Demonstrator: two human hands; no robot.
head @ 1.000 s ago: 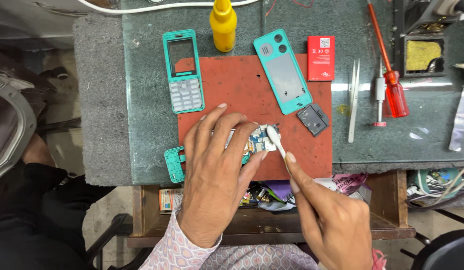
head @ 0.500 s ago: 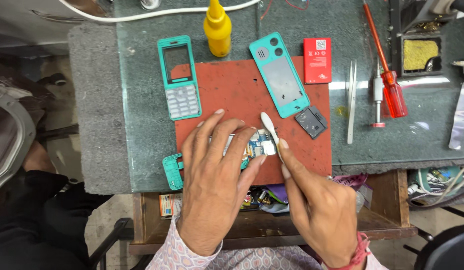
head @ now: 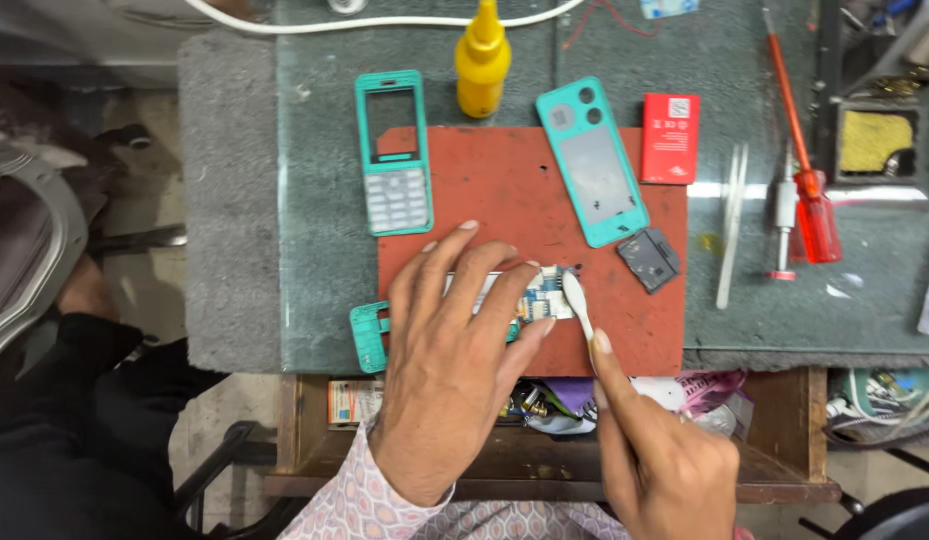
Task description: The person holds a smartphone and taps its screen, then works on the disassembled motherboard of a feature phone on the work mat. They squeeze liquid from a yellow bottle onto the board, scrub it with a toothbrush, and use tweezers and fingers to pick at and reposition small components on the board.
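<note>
My left hand lies flat over a teal phone frame with a small circuit board in it, pressing it onto the red work mat. My right hand grips a white brush-like tool, whose tip touches the board's right end. On the mat's upper right lies a teal phone back cover, with a small dark part below it. A teal keypad front cover lies at the mat's left edge.
A yellow bottle stands behind the mat. A red box, white tweezers, a red-handled screwdriver and a yellow sponge tray lie to the right. An open drawer with clutter sits under the bench edge.
My right hand has drawn back toward me and the tool tip has shifted slightly down along the board's right end. My left hand stays pressed on the phone frame.
</note>
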